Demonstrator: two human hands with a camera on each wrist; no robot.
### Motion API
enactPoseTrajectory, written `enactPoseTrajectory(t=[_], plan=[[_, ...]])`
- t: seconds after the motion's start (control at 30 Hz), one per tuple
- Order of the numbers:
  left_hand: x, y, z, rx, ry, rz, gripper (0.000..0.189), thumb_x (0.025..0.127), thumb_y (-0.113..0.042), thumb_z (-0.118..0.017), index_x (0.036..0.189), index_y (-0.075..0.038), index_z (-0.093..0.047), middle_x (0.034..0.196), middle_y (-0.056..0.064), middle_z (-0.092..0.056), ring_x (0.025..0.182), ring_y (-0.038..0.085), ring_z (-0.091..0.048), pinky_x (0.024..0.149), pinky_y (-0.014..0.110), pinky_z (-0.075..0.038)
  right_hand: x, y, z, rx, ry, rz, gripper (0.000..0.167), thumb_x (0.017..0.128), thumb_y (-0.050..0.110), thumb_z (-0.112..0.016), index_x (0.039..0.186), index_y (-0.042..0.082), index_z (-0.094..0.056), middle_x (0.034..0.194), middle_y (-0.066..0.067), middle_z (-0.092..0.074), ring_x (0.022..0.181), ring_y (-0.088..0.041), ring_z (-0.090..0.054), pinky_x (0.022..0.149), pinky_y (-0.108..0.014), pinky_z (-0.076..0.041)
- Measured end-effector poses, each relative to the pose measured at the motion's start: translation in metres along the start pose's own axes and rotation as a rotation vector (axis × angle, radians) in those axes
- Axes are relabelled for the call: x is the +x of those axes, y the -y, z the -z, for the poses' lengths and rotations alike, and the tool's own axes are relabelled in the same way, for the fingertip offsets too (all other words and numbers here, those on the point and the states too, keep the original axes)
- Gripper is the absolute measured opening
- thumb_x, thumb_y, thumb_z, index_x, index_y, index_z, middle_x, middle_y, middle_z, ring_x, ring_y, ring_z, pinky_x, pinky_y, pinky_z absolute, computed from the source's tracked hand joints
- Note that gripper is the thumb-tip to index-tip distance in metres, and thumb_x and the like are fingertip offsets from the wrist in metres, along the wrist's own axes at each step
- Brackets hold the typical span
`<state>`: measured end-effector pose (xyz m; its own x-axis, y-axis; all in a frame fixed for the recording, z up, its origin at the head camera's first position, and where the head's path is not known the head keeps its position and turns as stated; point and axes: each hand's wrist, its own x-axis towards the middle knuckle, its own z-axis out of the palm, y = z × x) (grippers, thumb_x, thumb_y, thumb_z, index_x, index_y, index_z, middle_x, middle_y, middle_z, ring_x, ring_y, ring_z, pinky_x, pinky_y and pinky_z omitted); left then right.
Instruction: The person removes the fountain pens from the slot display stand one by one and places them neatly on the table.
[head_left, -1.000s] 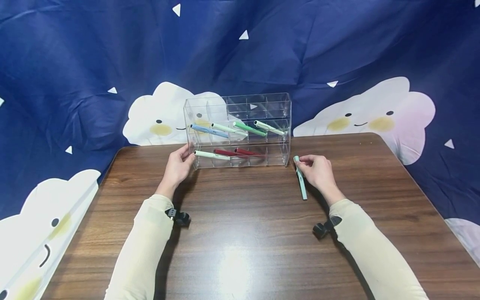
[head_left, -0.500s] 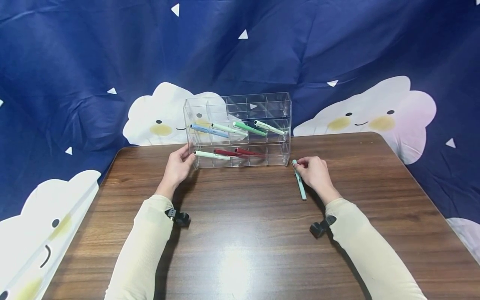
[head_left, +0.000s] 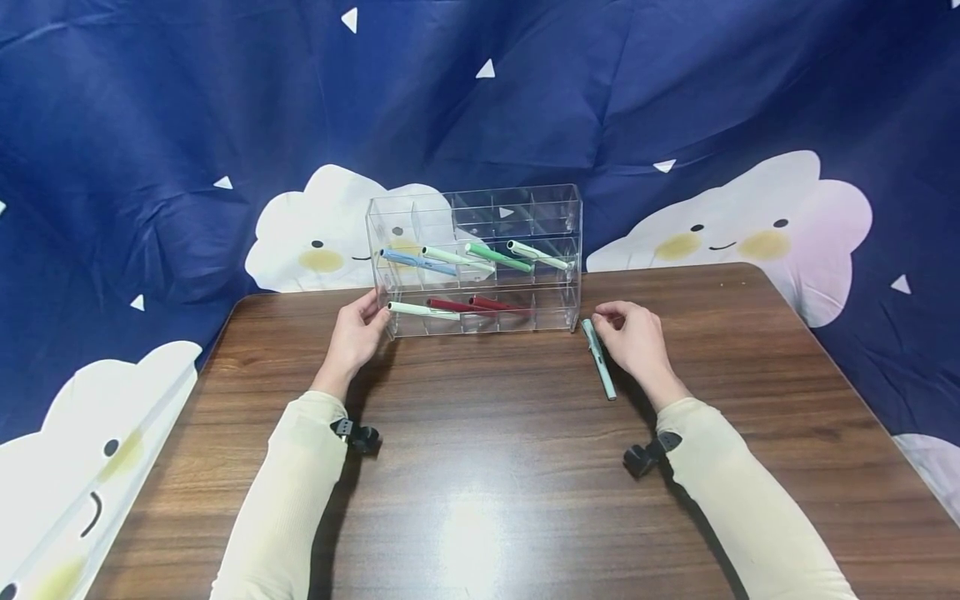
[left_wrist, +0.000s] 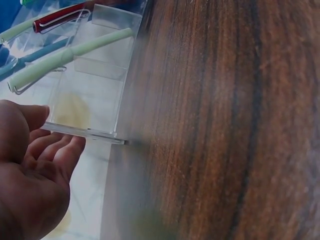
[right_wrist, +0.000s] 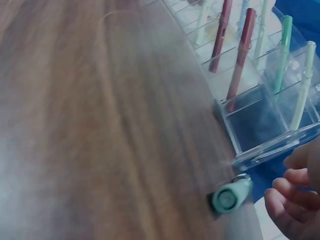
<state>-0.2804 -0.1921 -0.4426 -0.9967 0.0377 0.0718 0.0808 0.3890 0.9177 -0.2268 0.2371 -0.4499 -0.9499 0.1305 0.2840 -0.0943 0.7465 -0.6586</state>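
A clear acrylic pen rack [head_left: 480, 327] stands at the back of the table with several pens lying slanted in its compartments. My left hand [head_left: 358, 333] grips the rack's left side panel, thumb on one face and fingers on the other, as the left wrist view shows. Beside the rack's right end a mint-green pen [head_left: 600, 360] lies on the table. Just right of that pen is my right hand [head_left: 636, 343], fingers loosely bent and holding nothing. In the right wrist view a gap separates the fingertips [right_wrist: 276, 202] from the pen [right_wrist: 232, 196].
In the rack's middle row lie a blue pen [head_left: 417, 262], a green pen [head_left: 498, 257] and pale pens; dark red pens [head_left: 459, 307] and a pale green pen [head_left: 422, 311] are lower. Behind the wooden table [head_left: 480, 450] hangs a blue cloud-print cloth [head_left: 480, 108].
My right hand has let go of the mint-green pen and moved slightly away to the right. The pen's upper end first shifted a little toward me and left. My left hand stays put.
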Motion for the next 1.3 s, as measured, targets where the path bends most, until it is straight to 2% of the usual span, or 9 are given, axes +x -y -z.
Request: enactPoseTrajectory(t=[0.13, 0.37, 0.53, 0.77, 0.83, 0.97, 1.13, 1.2, 1.3], plan=[[0.0, 0.001, 0.0, -0.003, -0.003, 0.005, 0.053, 0.109, -0.003, -0.057, 0.16, 0.002, -0.044, 0.154, 0.03, -0.056, 0.139, 0.042, -0.062, 0.116, 0.044, -0.052, 0.002, 0.003, 0.0, 0.055, -0.065, 0.035, 0.024, 0.103, 0.014, -0.068, 0.118, -0.001, -0.078, 0.107, -0.022, -0.081, 0.095, -0.036, -0.074, 0.086, -0.042, -0.054], [0.001, 0.003, 0.0, 0.006, -0.009, 0.008, 0.052, 0.11, -0.004, -0.057, 0.16, 0.003, -0.045, 0.154, 0.03, -0.056, 0.14, 0.041, -0.062, 0.116, 0.045, -0.052, 0.005, 0.017, 0.002, 0.154, -0.156, 0.072, 0.021, 0.102, 0.012, -0.07, 0.116, 0.0, -0.08, 0.109, -0.021, -0.081, 0.094, -0.03, -0.073, 0.079, -0.02, -0.05], [0.002, 0.003, 0.0, -0.001, -0.02, 0.014, 0.052, 0.109, -0.004, -0.057, 0.16, 0.003, -0.046, 0.154, 0.03, -0.057, 0.139, 0.041, -0.063, 0.114, 0.044, -0.054, 0.01, 0.031, 0.006, 0.197, -0.173, 0.114, 0.02, 0.102, 0.011, -0.071, 0.117, 0.001, -0.08, 0.111, -0.021, -0.081, 0.1, -0.033, -0.074, 0.084, -0.022, -0.05], [0.001, 0.001, -0.001, 0.008, -0.014, 0.005, 0.051, 0.109, -0.004, -0.057, 0.159, 0.002, -0.048, 0.15, 0.029, -0.06, 0.135, 0.04, -0.065, 0.111, 0.039, -0.057, 0.019, 0.044, 0.008, 0.245, -0.187, 0.18, 0.02, 0.1, 0.01, -0.074, 0.116, 0.0, -0.08, 0.109, -0.02, -0.082, 0.095, -0.019, -0.073, 0.083, -0.007, -0.046], [0.001, 0.002, 0.0, 0.009, -0.017, 0.008, 0.051, 0.109, -0.004, -0.057, 0.159, 0.001, -0.049, 0.15, 0.028, -0.061, 0.135, 0.039, -0.066, 0.112, 0.041, -0.057, 0.023, 0.049, 0.009, 0.246, -0.187, 0.207, 0.02, 0.1, 0.01, -0.074, 0.117, 0.0, -0.08, 0.111, -0.02, -0.081, 0.098, -0.023, -0.075, 0.087, -0.009, -0.046], [0.0, 0.001, 0.0, 0.004, -0.013, 0.013, 0.052, 0.109, -0.004, -0.057, 0.16, 0.001, -0.048, 0.152, 0.028, -0.059, 0.137, 0.04, -0.064, 0.114, 0.042, -0.055, 0.03, 0.06, 0.009, 0.252, -0.176, 0.247, 0.02, 0.101, 0.01, -0.073, 0.118, 0.001, -0.079, 0.115, -0.019, -0.081, 0.109, -0.034, -0.076, 0.092, -0.025, -0.052], [-0.002, 0.001, 0.001, -0.003, -0.011, 0.023, 0.052, 0.109, -0.004, -0.057, 0.16, 0.0, -0.047, 0.152, 0.028, -0.058, 0.138, 0.04, -0.064, 0.114, 0.039, -0.055, 0.036, 0.072, 0.009, 0.264, -0.157, 0.278, 0.023, 0.1, 0.009, -0.075, 0.122, 0.003, -0.079, 0.123, -0.017, -0.08, 0.117, -0.035, -0.075, 0.098, -0.044, -0.057], [-0.002, 0.001, 0.001, -0.01, -0.011, 0.023, 0.052, 0.109, -0.004, -0.057, 0.16, 0.0, -0.047, 0.152, 0.029, -0.059, 0.138, 0.04, -0.064, 0.113, 0.039, -0.055, 0.037, 0.075, 0.008, 0.273, -0.148, 0.291, 0.025, 0.1, 0.009, -0.076, 0.124, 0.004, -0.078, 0.125, -0.016, -0.08, 0.12, -0.034, -0.075, 0.097, -0.04, -0.059], [-0.002, 0.001, 0.0, -0.016, -0.01, 0.02, 0.052, 0.109, -0.005, -0.057, 0.16, 0.0, -0.047, 0.152, 0.029, -0.059, 0.138, 0.04, -0.064, 0.113, 0.038, -0.055, 0.039, 0.078, 0.007, 0.284, -0.125, 0.309, 0.029, 0.099, 0.009, -0.077, 0.128, 0.005, -0.077, 0.128, -0.016, -0.079, 0.118, -0.036, -0.075, 0.084, -0.029, -0.057]])
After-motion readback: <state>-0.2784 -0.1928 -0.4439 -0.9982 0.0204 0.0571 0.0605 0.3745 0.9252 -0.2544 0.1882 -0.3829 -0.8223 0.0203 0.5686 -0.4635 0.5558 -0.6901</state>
